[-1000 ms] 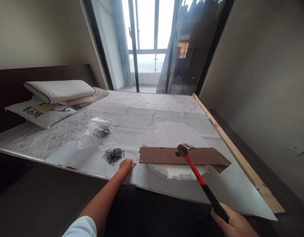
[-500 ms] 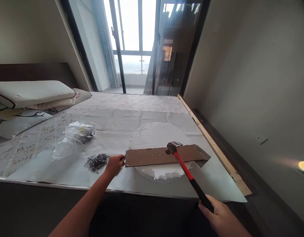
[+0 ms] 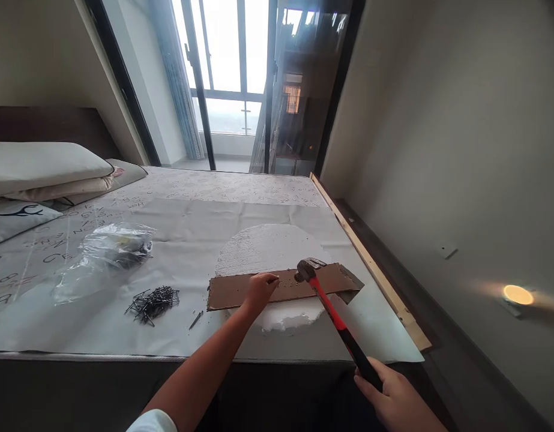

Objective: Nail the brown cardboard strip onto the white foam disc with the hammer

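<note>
The left hand (image 3: pixel 261 289) is over the brown board (image 3: pixel 234 290), its thumb and forefinger drawn toward each other; the tips are too small here to tell whether a nail sits between them. The right hand (image 3: pixel 391 390) is wrapped around the black end of the hammer (image 3: pixel 333 312), fingers closed firmly on the grip.

The relation that counts is between the left fingertips and the hammer's head: the head shows against the board just to their right, with a scatter of small dots on the board between the 2. The handle's long axis slants from that head down toward the right hand, so the left hand is the nearer of the 2 hands to the striking end.

The board's own long axis runs left to right, across the near part of the white disc (image 3: pixel 267 246), its left end reaching past the disc's edge. Left of the board, on the pale sheet (image 3: pixel 186 240), lie loose nails (image 3: pixel 195 320) and, farther left, a heap of nails (image 3: pixel 155 303), with a clear plastic bag (image 3: pixel 110 252) behind it
</note>
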The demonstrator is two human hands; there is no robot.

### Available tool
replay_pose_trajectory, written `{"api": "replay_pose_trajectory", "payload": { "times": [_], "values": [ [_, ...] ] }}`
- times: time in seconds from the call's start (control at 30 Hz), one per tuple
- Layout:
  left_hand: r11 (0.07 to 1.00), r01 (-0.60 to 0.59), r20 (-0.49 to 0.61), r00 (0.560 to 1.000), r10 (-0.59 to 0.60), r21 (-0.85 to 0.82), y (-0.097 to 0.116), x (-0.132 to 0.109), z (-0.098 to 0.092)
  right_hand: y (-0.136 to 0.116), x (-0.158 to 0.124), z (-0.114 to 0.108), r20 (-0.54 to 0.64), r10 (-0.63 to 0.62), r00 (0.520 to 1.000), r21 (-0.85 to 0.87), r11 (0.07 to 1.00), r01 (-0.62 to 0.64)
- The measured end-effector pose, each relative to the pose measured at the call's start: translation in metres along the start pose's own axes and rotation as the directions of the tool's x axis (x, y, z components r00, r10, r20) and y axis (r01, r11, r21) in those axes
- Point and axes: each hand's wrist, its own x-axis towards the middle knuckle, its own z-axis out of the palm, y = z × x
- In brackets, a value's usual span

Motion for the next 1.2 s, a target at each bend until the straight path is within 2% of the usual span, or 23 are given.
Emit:
{"api": "replay_pose_trajectory", "payload": {
  "times": [0.1, 0.2, 0.63, 0.77, 0.87, 1.2],
  "values": [
    [0.999, -0.015, -0.011, 1.000, 0.015, 0.038, -0.004, 0.005, 0.013, 0.002, 0.002, -0.001, -0.022, 0.018, 1.000, -0.010, 1.000, -0.018],
    [0.997, -0.033, -0.026, 0.999, 0.035, 0.063, -0.008, 0.008, 0.019, 0.001, 0.004, -0.002, -0.011, 0.033, 0.999, -0.019, 0.999, -0.033],
    [0.994, -0.092, -0.032, 0.995, 0.094, 0.050, -0.013, 0.011, 0.025, -0.008, 0.004, -0.003, 0.064, 0.063, 0.996, -0.027, 0.998, -0.061],
    [0.995, -0.088, -0.033, 0.995, 0.090, 0.046, -0.015, 0.012, 0.027, -0.013, 0.003, -0.002, 0.027, 0.069, 0.997, -0.006, 0.998, -0.069],
    [0.998, -0.067, -0.024, 0.997, 0.067, 0.022, -0.015, 0.012, 0.027, -0.018, 0.004, -0.002, -0.004, 0.051, 0.999, -0.003, 0.999, -0.051],
    [0.997, -0.072, -0.025, 0.997, 0.071, -0.024, -0.019, 0.011, 0.028, -0.023, 0.025, 0.010, 0.021, -0.032, 0.999, -0.047, 0.998, 0.032]
  ]
}}
